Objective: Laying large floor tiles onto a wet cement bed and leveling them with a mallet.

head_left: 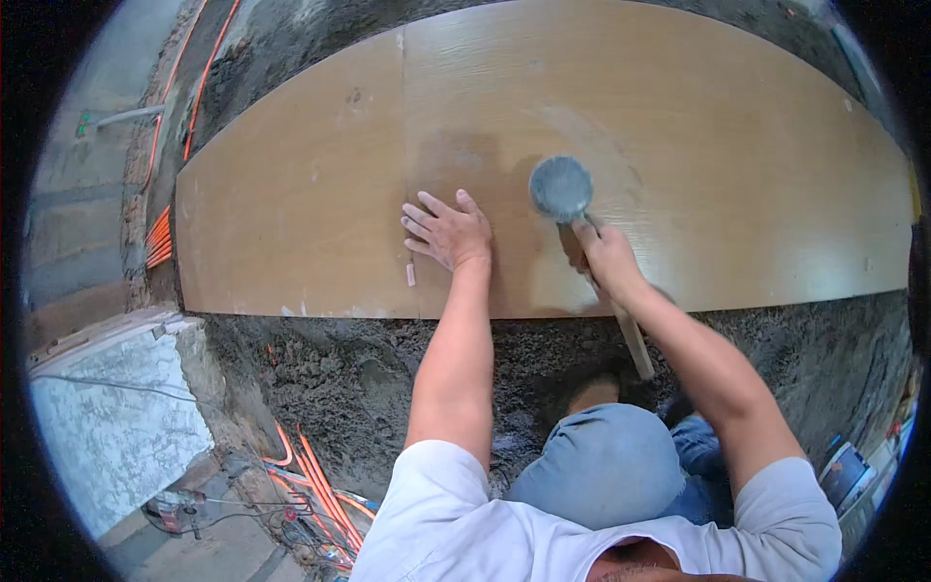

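In my right hand point(609, 257) is a mallet with a round grey head point(561, 188) and a long pale handle point(633, 341). My fingers wrap the handle close to the head, which is over the glossy, brown, wood-look floor tile point(737, 145); whether it touches the surface I cannot tell. My left hand point(451, 231) lies flat with fingers spread, just right of the seam between this tile and its brown neighbour point(281, 209), the fingertips reaching that line. Near the hand, a small pinkish piece point(411, 275) sits on the seam.
Rough, damp-looking grey mortar point(359, 369) runs along the tiles' near edge, where my knee point(601, 470) is. Orange conduits point(325, 485) and cables lie at lower left, beside a broken, white-painted wall piece point(126, 427). More orange tubes point(160, 238) are at far left. A bucket point(844, 475) stands at right.
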The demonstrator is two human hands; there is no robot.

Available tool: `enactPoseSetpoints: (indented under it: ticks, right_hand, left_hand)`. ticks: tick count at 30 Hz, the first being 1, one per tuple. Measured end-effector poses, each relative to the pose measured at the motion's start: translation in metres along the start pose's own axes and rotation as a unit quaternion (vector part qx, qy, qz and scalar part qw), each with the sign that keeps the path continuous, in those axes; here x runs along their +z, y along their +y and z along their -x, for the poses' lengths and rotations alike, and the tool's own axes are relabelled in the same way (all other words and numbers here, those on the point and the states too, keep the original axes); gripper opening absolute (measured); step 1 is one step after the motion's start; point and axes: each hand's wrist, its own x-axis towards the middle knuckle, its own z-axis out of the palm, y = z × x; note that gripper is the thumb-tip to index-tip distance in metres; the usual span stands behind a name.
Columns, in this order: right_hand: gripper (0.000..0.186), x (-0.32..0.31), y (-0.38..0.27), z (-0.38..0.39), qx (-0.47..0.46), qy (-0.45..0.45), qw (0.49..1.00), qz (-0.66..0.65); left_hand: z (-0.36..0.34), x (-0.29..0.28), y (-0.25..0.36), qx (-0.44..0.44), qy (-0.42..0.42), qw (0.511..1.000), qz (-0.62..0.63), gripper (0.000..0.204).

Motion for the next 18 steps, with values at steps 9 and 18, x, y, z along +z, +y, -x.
enactPoseSetpoints:
  ticks: [9,18]
  right_hand:
    - [0.033,-0.068,-0.002,-0.019,0.042,-0.044,0.997,0.057]
    - [0.039,-0.180,0.058,0.066,-0.088,0.170,0.978,0.087]
  left_hand:
    - [-0.019,0.016,-0.030,0.049,0.097,0.989,-0.104,0.066]
    - [0.001,-0.001,0.004,0.003,-0.005,0.993,-0.114,0.064]
